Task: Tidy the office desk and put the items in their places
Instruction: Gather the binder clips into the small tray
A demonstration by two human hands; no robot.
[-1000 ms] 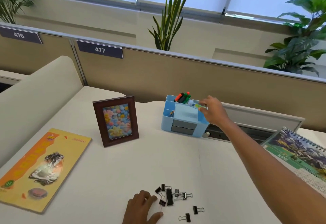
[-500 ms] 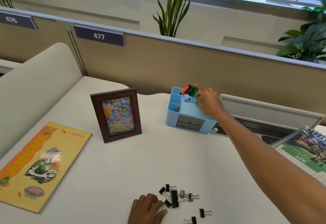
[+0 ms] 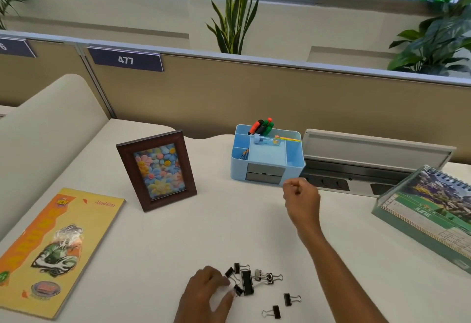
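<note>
— White tabletop [image 3: 178, 246] against a tan partition [image 3: 254, 93], number plate 477 [image 3: 126, 60] on it, a tall plant [image 3: 237, 9] behind. What's lying about?

— At the back sits a blue organiser [image 3: 238, 170]. Some markers [image 3: 262, 126] stand in its rear compartment, and a clear tube [image 3: 267, 140] lies on its side in the wide middle tray. Left of it a picture frame [image 3: 156, 170] stands upright with flowers in it. A yellow magazine [image 3: 56, 246] lies flat at the left edge, and a desk calendar [image 3: 428, 210] showing June sits at the right.

— And the binder clips [image 3: 247, 282]?

— They're in a small heap at the near edge, several touching each other. Two more lie apart, just to the right of the heap.

— What about the hands?

— Well, the left hand [image 3: 204, 294] is at the heap's left side, fingers bent, with fingertips and thumb either side of one small clip. Whether it is really pinched I cannot tell, because it is blurred there. Then the right hand [image 3: 302, 199] hangs in the air just in front of the organiser, near its right corner. It is curled into a loose fist and nothing shows in it.
</note>
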